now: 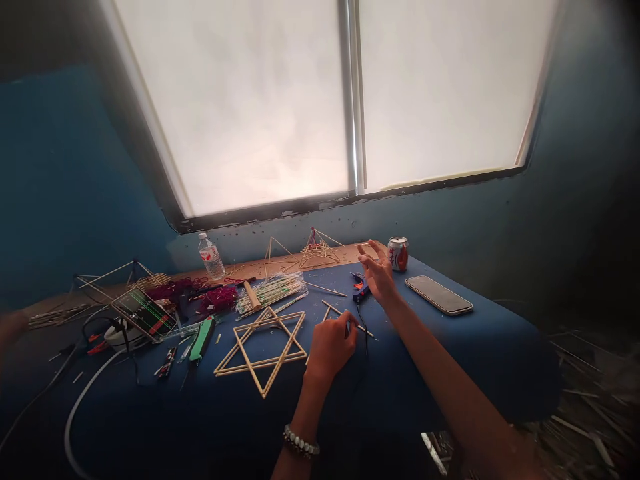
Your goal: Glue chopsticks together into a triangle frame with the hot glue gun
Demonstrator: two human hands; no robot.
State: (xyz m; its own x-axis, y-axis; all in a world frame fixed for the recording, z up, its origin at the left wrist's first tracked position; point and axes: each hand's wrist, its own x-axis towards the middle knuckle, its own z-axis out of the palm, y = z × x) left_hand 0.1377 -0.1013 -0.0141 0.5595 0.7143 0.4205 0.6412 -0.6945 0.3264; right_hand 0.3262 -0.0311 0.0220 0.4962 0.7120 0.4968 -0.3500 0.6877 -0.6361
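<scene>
My left hand (pixel 331 347) is curled closed on thin wooden sticks (pixel 334 311) lying on the blue cloth, just right of a six-pointed star made of sticks (pixel 263 347). My right hand (pixel 377 270) hovers farther back with its fingers spread and nothing in it, directly above a blue and orange glue gun (pixel 359 289) whose black cord runs toward me. A soda can (pixel 398 253) stands just right of that hand.
A phone (pixel 439 295) lies at the right. A bundle of sticks (pixel 270 292), a water bottle (pixel 211 257), stick pyramids (pixel 317 249), pink material (pixel 219 298), a green-handled cutter (pixel 202 339), a second phone (pixel 144 312) and cables crowd the left. Scrap sticks litter the floor at the right.
</scene>
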